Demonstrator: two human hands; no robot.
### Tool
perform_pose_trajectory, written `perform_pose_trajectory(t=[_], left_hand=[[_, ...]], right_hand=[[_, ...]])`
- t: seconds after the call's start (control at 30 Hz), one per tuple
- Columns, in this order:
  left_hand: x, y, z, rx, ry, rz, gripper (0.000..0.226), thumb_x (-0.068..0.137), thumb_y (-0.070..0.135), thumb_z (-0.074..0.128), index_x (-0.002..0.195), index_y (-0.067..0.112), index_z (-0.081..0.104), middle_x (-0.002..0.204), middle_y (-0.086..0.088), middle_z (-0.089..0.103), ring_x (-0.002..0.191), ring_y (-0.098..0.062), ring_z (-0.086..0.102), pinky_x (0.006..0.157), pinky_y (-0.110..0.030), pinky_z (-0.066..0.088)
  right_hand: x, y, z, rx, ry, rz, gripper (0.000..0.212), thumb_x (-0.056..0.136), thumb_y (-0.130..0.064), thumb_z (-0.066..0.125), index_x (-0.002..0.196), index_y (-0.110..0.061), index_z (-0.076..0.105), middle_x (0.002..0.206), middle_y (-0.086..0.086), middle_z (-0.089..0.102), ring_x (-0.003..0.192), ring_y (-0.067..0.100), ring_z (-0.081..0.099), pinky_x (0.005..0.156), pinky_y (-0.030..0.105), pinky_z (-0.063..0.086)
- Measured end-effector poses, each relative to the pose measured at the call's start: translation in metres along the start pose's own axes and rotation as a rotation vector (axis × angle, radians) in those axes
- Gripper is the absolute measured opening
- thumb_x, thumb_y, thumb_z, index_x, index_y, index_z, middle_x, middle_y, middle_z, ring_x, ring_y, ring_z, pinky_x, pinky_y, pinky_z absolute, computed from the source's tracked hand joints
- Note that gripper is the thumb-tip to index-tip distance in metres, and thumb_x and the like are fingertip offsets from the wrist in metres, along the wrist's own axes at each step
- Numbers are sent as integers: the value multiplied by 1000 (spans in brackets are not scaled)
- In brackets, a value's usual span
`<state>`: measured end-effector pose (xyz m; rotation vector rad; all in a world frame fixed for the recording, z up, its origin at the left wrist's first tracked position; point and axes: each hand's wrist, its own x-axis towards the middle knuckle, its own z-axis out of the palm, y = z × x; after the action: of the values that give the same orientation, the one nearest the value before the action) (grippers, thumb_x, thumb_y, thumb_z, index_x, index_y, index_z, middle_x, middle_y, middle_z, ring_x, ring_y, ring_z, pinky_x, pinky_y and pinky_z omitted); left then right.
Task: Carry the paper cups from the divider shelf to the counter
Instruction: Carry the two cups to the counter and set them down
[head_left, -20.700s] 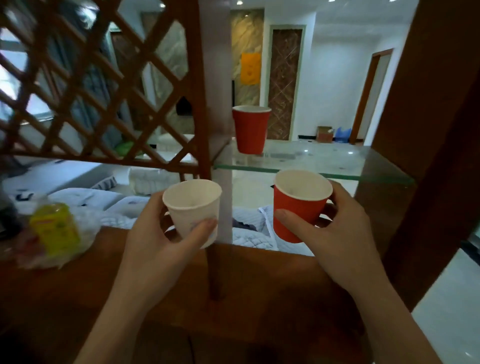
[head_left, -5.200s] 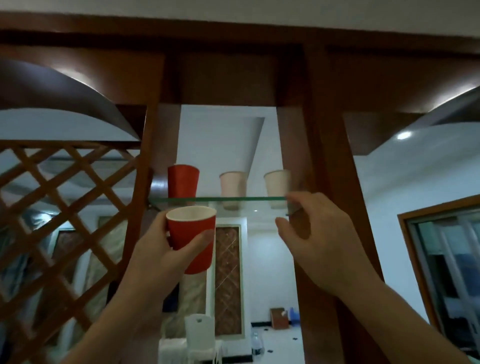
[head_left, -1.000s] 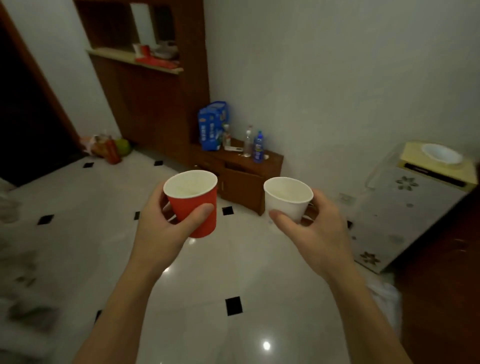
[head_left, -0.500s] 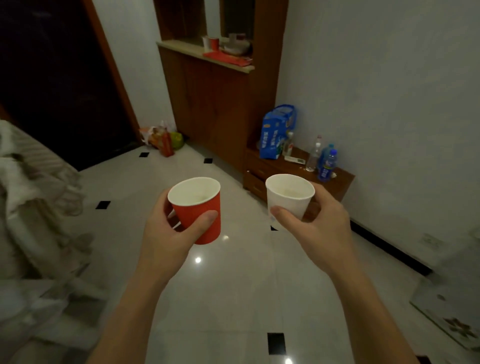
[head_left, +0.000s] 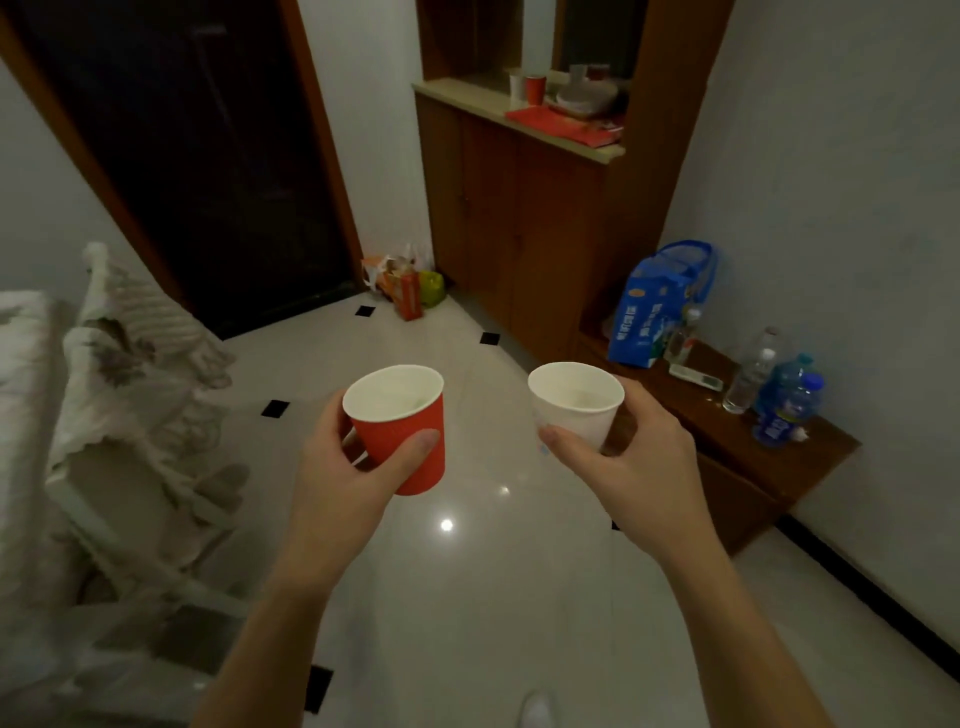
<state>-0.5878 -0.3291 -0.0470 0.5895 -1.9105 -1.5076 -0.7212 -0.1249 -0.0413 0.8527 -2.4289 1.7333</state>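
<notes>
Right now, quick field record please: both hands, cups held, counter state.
left hand: grips red cup, upright
right hand: grips white cup, upright
counter: ahead, past tiled floor; far white cup and far red cup stand on it
task status: both held cups not yet set down

The single view comes from a wide-angle camera on the person's head, pitched forward and down. Both forearms enter from the bottom edge, so the left hand with its red paper cup and the right hand with its white paper cup sit close, mid-frame. Beyond them the lens faces across the tiled floor toward the far counter at upper right and a dark doorway at upper left. Lines lean outward near the edges.
</notes>
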Motion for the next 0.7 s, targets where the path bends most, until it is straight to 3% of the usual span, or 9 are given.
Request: perform_pose_trajectory(t=[0.2,0.37,0.57,0.7], left_hand=[[94,-3,39,7,85,17,69,52,61,80,112,50,48,114,22,56,102,-8,59,65,-7,49],[153,-14,51,81,151,31,77,55,59,75,124,40,47,119,19,56,105,-11,59,66,-10,52],[226,-36,49,76,207,10,67,54,61,74,115,50,48,117,18,57,103,-9,59,65,-10,51],[283,-55,38,57,260,-7,59,52,62,73,105,55,49,110,22,57,98,-3,59,63,-8,50]], right_hand=[[118,29,8,41,-73,-33,60,67,-65,72,118,-53,46,107,-49,50,107,-18,47,69,1,43],[190,48,28,46,-130,-37,50,65,-67,72,109,-62,47,109,-45,52,107,-14,50,71,10,45],[266,68,71,54,-177,-64,58,65,-67,70,116,-49,49,107,-35,57,104,-12,52,70,4,45],[318,75,116,55,-215,-82,67,62,-70,66,120,-41,51,111,-28,57,104,-3,56,72,11,47]])
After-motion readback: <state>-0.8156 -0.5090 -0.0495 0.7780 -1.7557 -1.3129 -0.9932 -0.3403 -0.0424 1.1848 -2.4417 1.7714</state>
